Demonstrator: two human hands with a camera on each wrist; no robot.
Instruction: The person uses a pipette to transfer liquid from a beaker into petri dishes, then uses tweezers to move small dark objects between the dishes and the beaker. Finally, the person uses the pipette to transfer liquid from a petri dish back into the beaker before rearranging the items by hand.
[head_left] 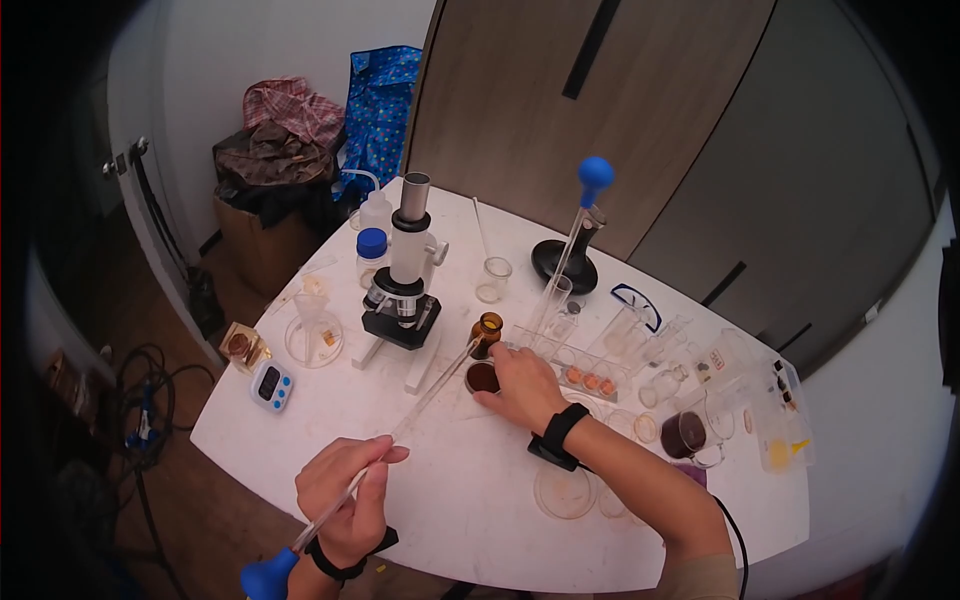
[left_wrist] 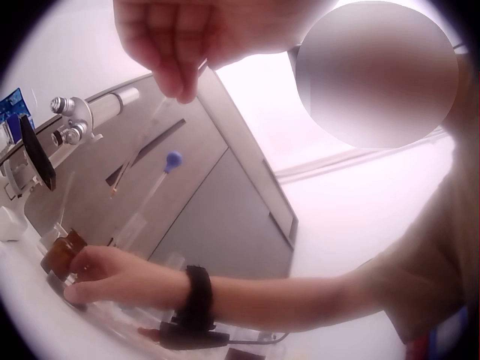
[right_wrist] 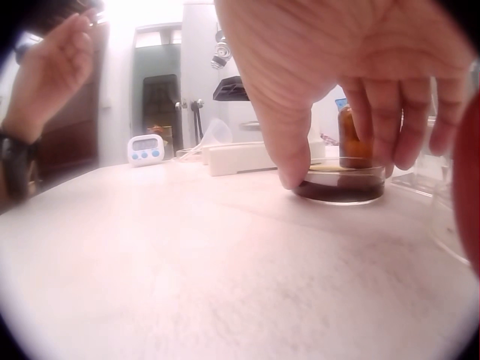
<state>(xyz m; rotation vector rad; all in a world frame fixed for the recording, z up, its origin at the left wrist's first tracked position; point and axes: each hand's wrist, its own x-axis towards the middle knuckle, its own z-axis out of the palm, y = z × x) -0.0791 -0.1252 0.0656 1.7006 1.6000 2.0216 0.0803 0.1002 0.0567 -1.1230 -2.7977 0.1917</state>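
A long glass pipette [head_left: 430, 392] with a blue rubber bulb [head_left: 268, 577] slants up through my left hand [head_left: 345, 490], pinched between thumb and fingers. Its tip overlaps the amber bottle [head_left: 487, 335] in the head view; in the left wrist view the tip hangs in the air above that bottle. My right hand [head_left: 530, 385] grips a small round glass dish [right_wrist: 341, 187] of dark liquid from above, thumb on the near side and fingers on the far side. The dish stands on the white table [head_left: 450, 480], close by the uncapped amber bottle [right_wrist: 352, 142].
Behind the left hand stands a microscope [head_left: 408, 270], with a timer [head_left: 272, 385] to its left. A test-tube rack [head_left: 585, 365] sits just beyond the right hand. A glass of dark liquid [head_left: 684, 433] and a petri dish [head_left: 565, 492] lie right and front. A black flask [head_left: 565, 265] stands at the back.
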